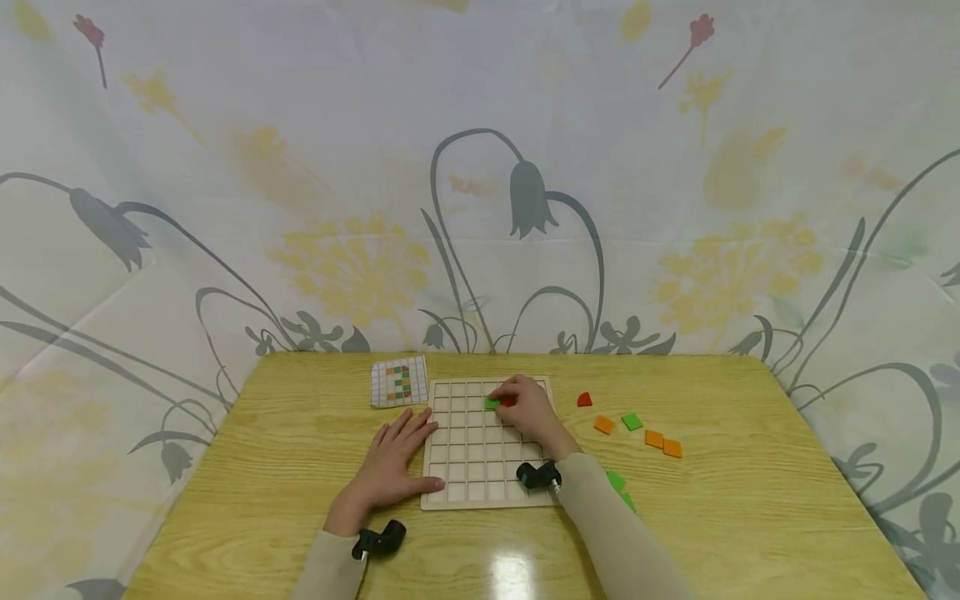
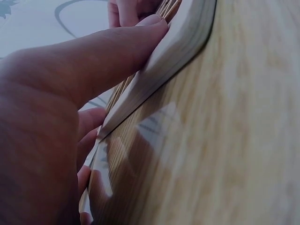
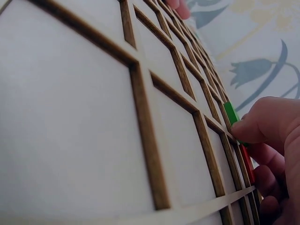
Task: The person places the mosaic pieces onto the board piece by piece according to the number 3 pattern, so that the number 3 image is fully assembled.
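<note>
Left hand spread; right hand pinches green tile; orange tiles: head view only

Soft, even light fills the head view, with white glare toward the near side of the table; the left wrist view looks dimmer, blurrier.

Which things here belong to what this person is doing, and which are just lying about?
Part of it:
gridded board
green tile at the right hand
red piece beside it
probably the patterned card and loose pieces

Just around:
table
floral backdrop
</note>
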The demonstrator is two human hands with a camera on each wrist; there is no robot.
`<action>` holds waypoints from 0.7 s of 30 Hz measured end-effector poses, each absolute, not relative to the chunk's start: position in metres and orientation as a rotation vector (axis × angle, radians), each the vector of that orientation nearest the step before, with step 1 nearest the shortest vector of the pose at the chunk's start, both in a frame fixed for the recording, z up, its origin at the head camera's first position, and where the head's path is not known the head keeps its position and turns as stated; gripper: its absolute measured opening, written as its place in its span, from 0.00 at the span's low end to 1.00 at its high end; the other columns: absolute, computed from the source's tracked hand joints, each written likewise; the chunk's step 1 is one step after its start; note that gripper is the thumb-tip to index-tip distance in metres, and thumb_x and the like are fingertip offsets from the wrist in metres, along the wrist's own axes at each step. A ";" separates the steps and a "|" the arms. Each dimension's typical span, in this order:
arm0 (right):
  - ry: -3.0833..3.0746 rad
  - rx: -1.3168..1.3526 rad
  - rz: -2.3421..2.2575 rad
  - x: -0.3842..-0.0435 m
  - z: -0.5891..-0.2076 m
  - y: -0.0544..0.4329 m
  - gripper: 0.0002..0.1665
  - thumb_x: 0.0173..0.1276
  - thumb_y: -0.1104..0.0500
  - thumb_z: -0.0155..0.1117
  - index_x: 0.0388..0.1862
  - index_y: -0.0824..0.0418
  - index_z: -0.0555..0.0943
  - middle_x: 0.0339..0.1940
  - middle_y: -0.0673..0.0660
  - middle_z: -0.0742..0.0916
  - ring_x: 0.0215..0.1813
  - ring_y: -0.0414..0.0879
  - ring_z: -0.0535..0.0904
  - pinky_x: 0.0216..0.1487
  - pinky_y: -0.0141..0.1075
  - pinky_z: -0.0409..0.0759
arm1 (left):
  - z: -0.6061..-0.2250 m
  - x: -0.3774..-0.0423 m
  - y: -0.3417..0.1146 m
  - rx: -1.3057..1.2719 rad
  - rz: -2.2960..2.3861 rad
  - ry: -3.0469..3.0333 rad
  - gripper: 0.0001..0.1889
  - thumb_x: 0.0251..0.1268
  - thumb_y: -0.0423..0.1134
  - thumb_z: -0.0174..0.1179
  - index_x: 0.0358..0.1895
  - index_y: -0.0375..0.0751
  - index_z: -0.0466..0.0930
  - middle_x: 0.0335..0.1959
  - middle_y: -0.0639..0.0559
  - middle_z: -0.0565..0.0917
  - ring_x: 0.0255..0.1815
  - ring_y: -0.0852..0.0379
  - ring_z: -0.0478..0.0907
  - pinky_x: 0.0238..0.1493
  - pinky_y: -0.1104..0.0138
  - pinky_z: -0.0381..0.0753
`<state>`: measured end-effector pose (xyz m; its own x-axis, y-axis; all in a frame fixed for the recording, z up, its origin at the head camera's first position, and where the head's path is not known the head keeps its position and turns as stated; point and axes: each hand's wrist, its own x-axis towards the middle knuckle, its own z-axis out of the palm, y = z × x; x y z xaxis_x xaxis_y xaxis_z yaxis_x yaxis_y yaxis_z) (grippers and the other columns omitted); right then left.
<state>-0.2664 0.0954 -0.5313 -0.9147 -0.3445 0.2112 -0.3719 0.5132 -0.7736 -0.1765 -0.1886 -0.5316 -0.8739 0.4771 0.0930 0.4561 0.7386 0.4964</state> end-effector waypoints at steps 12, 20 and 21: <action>-2.748 0.601 1.369 -0.265 -0.535 0.094 0.10 0.65 0.66 0.67 0.42 0.56 0.90 0.48 0.54 0.83 0.50 0.53 0.75 0.47 0.46 0.77 | -0.531 -0.174 -0.188 0.766 0.828 2.888 0.48 0.56 0.65 0.65 0.77 0.44 0.63 0.80 0.49 0.54 0.80 0.41 0.43 0.71 0.35 0.42; -2.744 0.608 1.339 -0.265 -0.533 0.093 0.10 0.65 0.66 0.67 0.42 0.58 0.90 0.49 0.55 0.83 0.51 0.54 0.76 0.49 0.47 0.76 | -0.530 -0.175 -0.188 0.775 0.841 2.892 0.48 0.56 0.65 0.65 0.77 0.44 0.63 0.80 0.49 0.54 0.80 0.40 0.44 0.72 0.36 0.42; -2.741 0.613 1.344 -0.265 -0.532 0.094 0.10 0.65 0.66 0.67 0.42 0.58 0.90 0.49 0.55 0.83 0.51 0.54 0.76 0.49 0.47 0.76 | -0.530 -0.175 -0.188 0.777 0.844 2.894 0.48 0.56 0.64 0.66 0.76 0.44 0.63 0.80 0.49 0.54 0.80 0.40 0.44 0.72 0.35 0.42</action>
<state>-0.2648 0.0936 -0.5323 -0.9221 -0.3345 0.1945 -0.3586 0.5498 -0.7544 -0.1752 -0.1878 -0.5301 -0.8751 0.4715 0.1088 0.4561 0.7286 0.5109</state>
